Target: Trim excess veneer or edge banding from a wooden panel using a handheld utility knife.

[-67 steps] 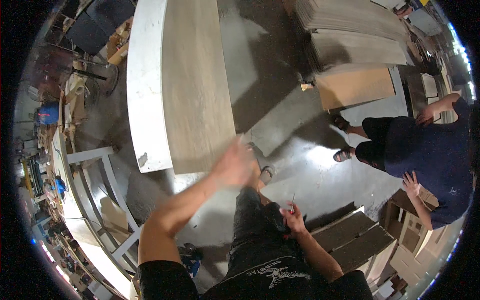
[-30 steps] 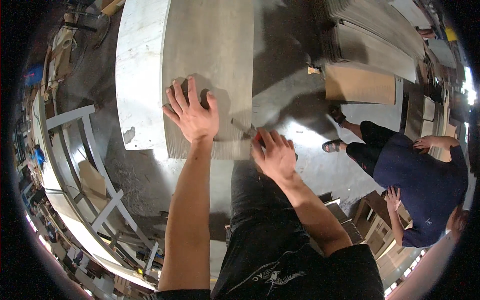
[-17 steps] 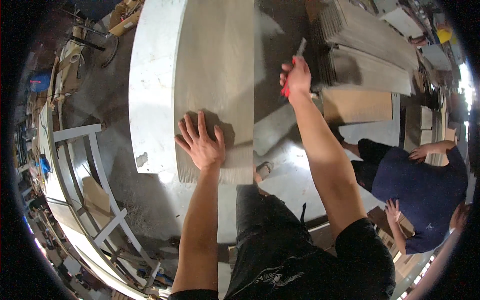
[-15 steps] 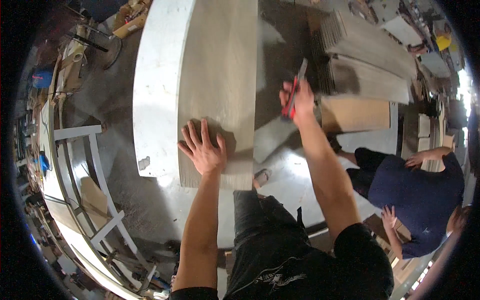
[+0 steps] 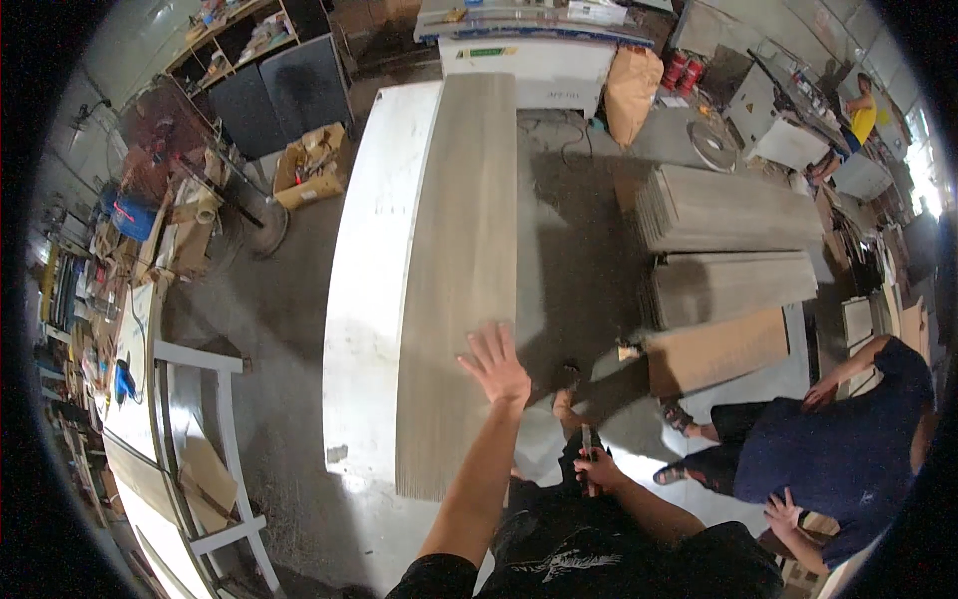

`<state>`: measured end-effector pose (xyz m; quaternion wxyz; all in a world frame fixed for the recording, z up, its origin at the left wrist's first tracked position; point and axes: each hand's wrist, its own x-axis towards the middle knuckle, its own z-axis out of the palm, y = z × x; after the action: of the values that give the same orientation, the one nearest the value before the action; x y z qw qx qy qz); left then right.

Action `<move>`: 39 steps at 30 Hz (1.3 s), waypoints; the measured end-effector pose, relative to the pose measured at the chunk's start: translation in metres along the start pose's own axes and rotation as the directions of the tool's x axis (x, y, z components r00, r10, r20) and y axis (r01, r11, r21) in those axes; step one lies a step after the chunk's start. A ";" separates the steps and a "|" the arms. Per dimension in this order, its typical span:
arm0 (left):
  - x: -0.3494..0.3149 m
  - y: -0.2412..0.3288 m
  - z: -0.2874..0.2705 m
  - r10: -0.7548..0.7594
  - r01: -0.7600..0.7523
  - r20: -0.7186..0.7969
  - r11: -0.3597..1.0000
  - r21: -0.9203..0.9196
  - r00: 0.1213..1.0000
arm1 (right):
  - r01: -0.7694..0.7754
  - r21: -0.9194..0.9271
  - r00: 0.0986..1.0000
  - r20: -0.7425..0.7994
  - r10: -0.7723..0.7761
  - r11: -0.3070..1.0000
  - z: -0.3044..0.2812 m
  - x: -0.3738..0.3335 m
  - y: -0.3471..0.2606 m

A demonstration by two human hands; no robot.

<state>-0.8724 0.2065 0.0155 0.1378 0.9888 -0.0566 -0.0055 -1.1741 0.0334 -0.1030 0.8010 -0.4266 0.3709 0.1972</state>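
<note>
My left hand (image 5: 496,367), fingers spread, is over a long stack of grey-brown wood-grain panels (image 5: 459,230), near their right edge. Whether the palm presses on the top panel or hovers just above it, I cannot tell. Close to my body, right of the stack's near end, my right hand (image 5: 599,471) is closed around a utility knife (image 5: 587,439) that points away from me. Part of its handle is hidden by the fingers. A long white board (image 5: 364,290) shows along the left side of the stack.
Two more panel stacks (image 5: 733,205) stand at right, with a brown cardboard sheet (image 5: 718,349) nearer me. A co-worker in a dark shirt (image 5: 838,429) stands at right. A white metal frame (image 5: 228,419) is at left, an open carton (image 5: 311,165) and a white machine (image 5: 529,75) farther off.
My right hand has come back toward my body with the knife. My left hand has shifted right across the panels. The view has tilted up, showing the stack's far end.
</note>
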 end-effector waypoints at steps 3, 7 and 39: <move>0.034 -0.002 0.015 -0.146 0.143 0.015 0.982 0.123 0.989 | -0.072 -0.299 0.997 0.004 0.077 0.952 0.031 0.020 -0.075; 0.044 0.017 0.018 -0.060 0.061 -0.012 0.953 0.298 0.998 | 0.041 -0.141 0.998 -0.035 -0.046 0.989 0.026 0.086 -0.178; 0.179 -0.033 -0.269 -0.437 0.607 -0.614 0.790 0.087 0.657 | 0.814 0.421 -0.343 0.904 0.254 -0.400 0.544 0.271 -0.685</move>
<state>-0.6836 0.2907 0.2664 -0.0034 0.9266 0.2763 0.2550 -0.3337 0.1019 0.2544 0.2612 -0.6579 -0.7034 -0.0640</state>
